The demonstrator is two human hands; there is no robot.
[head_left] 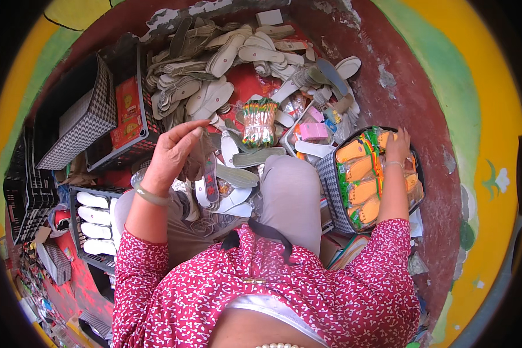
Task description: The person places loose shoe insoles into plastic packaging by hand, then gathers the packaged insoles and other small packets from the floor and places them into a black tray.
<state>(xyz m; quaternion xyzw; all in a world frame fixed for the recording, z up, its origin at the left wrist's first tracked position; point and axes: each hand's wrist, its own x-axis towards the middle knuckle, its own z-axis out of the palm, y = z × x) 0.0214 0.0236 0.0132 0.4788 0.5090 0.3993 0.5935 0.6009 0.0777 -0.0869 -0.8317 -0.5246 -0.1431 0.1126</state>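
My left hand (177, 148) is raised at the left of centre, thumb and forefinger pinched together. From its fingers hangs a thin, see-through greyish piece (198, 156), perhaps plastic or thread; its kind I cannot make out. On the right, my right hand (398, 146) reaches into the far corner of a houndstooth-patterned basket (333, 194). Orange insoles (362, 191) in green-edged packets fill that basket in rows. My right fingers are curled down among the packets, and what they grip is partly hidden. Loose white and grey insoles (238, 177) lie in front of my knees.
A large heap of insoles (232, 55) spreads at the back. Before it sits a tied bundle of packets (259, 122), with a pink box (314, 131) to the right. Black crates (139, 139) stand at the left; one holds white insoles (96, 230). A painted wall (475, 116) curves along the right.
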